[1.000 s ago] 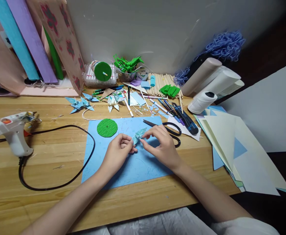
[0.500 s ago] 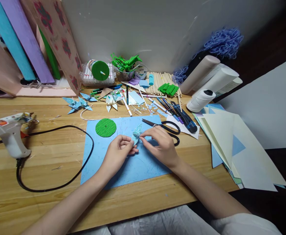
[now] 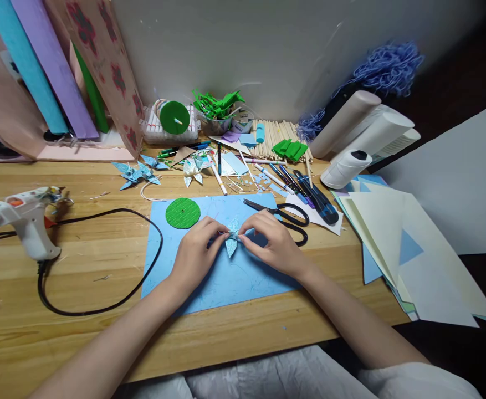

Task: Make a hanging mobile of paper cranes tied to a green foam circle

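Observation:
My left hand and my right hand both pinch a small folded piece of patterned light-blue paper between their fingertips. They hold it just above a blue sheet lying on the wooden table. A green corrugated paper disc rests on the sheet beyond my left hand. Black-handled scissors lie just past my right hand.
A white glue gun with a black cord stands at the left. Folded blue paper shapes, pens, wooden sticks and green scraps crowd the back. Cream and blue sheets overhang the right edge. Paper rolls lean behind.
The folded paper has turned from lying slanted up to the right to sitting centred between my fingertips. My left hand has moved up and closer to my right hand.

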Action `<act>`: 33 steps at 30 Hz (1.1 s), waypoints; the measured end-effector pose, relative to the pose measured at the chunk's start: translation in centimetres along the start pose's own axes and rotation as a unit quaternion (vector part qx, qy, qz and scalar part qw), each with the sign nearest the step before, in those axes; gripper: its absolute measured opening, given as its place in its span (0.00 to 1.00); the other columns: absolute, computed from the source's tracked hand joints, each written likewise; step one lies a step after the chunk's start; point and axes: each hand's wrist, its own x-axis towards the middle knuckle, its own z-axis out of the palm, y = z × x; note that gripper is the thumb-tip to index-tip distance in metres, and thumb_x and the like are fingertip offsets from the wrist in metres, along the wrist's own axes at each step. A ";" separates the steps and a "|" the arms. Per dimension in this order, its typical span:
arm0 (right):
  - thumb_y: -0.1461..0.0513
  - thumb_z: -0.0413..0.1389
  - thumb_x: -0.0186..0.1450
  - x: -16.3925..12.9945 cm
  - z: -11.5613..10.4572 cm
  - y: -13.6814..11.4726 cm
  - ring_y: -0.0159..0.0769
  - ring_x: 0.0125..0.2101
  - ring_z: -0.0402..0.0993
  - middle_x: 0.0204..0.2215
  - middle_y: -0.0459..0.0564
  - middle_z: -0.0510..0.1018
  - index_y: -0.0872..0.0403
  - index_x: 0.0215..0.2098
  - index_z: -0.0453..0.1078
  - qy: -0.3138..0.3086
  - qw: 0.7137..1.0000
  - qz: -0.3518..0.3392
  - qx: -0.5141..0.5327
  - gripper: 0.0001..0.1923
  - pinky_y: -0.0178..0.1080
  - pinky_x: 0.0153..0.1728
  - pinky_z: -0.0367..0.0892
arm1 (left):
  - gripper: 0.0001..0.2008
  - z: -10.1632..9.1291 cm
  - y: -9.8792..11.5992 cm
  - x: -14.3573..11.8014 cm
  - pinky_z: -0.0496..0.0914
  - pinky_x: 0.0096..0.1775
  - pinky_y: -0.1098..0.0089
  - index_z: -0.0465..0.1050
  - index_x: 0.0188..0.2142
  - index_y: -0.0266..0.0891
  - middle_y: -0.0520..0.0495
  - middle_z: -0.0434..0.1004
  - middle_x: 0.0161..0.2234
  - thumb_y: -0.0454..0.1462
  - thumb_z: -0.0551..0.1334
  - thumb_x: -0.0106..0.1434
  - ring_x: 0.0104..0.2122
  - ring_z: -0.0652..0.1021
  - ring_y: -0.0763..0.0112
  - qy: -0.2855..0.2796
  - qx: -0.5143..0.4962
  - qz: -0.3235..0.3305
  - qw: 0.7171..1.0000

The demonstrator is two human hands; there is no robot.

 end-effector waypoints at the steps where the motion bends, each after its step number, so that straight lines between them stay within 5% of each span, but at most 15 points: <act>1: 0.65 0.53 0.62 0.0 0.0 0.0 0.37 0.35 0.65 0.30 0.49 0.73 0.53 0.33 0.66 -0.002 1.000 0.001 -0.002 0.01 0.40 0.38 0.61 | 0.04 0.0 0.0 0.0 0.65 0.37 0.71 0.70 0.32 0.39 0.50 0.71 0.32 0.35 0.56 0.62 0.34 0.72 0.72 -0.003 0.009 0.004 1.000; 33: 0.62 0.55 0.61 -0.2 0.6 -0.2 0.38 0.35 0.66 0.30 0.49 0.73 0.53 0.33 0.67 0.007 0.998 0.014 -0.069 0.03 0.42 0.40 0.61 | 0.07 0.1 0.1 -0.1 0.65 0.37 0.69 0.69 0.35 0.39 0.47 0.71 0.34 0.36 0.53 0.64 0.35 0.71 0.69 -0.021 0.058 0.035 0.997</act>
